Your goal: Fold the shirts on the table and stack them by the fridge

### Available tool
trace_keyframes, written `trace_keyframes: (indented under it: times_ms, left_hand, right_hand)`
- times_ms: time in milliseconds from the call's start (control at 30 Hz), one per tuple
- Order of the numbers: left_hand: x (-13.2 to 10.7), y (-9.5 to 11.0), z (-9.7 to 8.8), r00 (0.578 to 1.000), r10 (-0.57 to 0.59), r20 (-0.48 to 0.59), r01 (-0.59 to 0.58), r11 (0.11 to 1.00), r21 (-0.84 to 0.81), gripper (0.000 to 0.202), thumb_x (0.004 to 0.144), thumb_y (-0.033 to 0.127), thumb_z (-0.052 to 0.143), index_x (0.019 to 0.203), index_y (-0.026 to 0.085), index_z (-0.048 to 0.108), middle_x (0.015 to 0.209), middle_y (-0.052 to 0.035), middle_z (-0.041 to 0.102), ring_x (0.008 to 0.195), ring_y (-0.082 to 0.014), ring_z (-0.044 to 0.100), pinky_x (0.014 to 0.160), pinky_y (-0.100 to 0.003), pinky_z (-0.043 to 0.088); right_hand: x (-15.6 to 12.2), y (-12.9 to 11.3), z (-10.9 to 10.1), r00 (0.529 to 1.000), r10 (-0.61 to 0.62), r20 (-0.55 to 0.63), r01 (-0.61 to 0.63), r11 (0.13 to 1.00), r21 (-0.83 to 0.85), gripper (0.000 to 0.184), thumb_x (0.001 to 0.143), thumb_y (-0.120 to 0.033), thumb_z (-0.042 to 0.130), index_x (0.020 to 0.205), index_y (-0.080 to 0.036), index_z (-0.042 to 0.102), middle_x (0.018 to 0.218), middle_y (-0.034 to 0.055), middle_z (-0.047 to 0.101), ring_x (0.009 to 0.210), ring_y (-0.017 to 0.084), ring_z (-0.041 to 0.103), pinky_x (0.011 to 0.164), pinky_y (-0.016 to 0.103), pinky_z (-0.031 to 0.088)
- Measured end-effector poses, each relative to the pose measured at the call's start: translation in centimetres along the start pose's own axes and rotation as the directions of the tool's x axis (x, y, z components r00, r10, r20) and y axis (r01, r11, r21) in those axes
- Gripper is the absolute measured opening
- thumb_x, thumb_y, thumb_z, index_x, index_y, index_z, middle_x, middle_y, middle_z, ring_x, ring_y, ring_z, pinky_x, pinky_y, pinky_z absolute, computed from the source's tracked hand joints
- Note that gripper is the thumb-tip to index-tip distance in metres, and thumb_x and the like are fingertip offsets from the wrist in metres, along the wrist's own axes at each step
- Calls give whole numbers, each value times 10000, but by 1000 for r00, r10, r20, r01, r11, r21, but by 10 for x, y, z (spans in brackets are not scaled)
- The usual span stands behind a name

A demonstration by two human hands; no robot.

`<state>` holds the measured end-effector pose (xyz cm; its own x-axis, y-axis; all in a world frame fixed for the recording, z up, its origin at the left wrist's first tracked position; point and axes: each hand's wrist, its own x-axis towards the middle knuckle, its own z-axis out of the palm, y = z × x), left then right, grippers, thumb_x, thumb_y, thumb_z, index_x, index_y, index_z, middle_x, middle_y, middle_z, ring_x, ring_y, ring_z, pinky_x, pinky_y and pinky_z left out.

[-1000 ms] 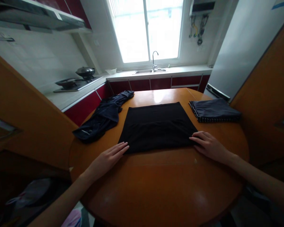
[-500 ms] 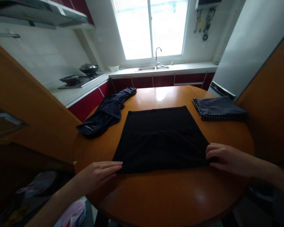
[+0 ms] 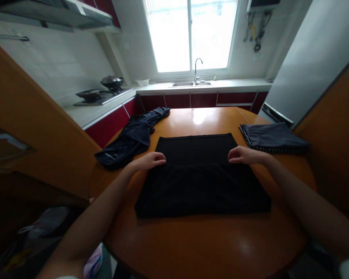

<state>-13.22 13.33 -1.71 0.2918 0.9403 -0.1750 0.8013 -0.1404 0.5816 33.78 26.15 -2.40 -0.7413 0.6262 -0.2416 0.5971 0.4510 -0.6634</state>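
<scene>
A black folded garment (image 3: 202,190) lies flat in the middle of the round-ended wooden table. A curved layer edge runs across it, with a single smoother panel beyond. At the left end of that edge, my left hand (image 3: 149,161) has its thumb and fingers pinched together on the cloth. My right hand (image 3: 244,155) pinches at the right end of the same edge, fingers curled. Both forearms reach in over the garment's sides. The dark cloth makes the exact grip hard to see.
A crumpled navy garment (image 3: 130,137) lies on the table's left side. Folded grey clothing (image 3: 276,137) sits at the right. Beyond the wooden table (image 3: 203,244) are a counter with a sink (image 3: 183,84), a stove with pans (image 3: 112,81) and a fridge (image 3: 305,58).
Both hands have moved from the garment's near corners up to the layer edge farther away and inward. The near corners now lie free on the table. The view has shifted slightly.
</scene>
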Motion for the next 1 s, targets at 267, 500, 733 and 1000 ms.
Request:
trace_keyframes:
  times_ms: [267,500,733,1000]
  left_hand:
    - [-15,6,5,994,105,-15,-103,993,59,477,892,648,561,845,187,672,863,-37,613,791,-184,576,726,-285,469]
    - [-15,6,4,971,147,-187,-135,988,75,409,927,566,549,813,183,636,827,-22,570,764,-172,553,715,-286,457]
    - [-5,-13,15,972,147,-186,-124,984,130,397,930,554,540,811,192,651,825,-33,587,764,-186,584,730,-313,486]
    - [-13,47,42,913,290,-287,-192,926,326,463,1043,464,391,1416,228,531,1481,-106,512,1367,-258,484,1164,-435,370]
  right_hand:
    - [-8,5,7,999,-32,-12,33,999,33,520,772,-660,662,827,-144,702,707,13,604,643,143,484,582,270,373]
    - [-7,1,5,969,-52,-243,61,998,30,492,797,-642,628,798,-155,691,677,12,591,648,151,492,589,278,362]
    - [2,10,13,978,-7,-206,6,1000,-4,390,795,-558,651,784,-170,689,712,29,661,668,174,575,618,287,428]
    - [-2,-32,44,842,-173,-511,-63,910,-410,363,964,-312,505,1238,-150,681,1240,163,667,1166,301,609,1034,435,467]
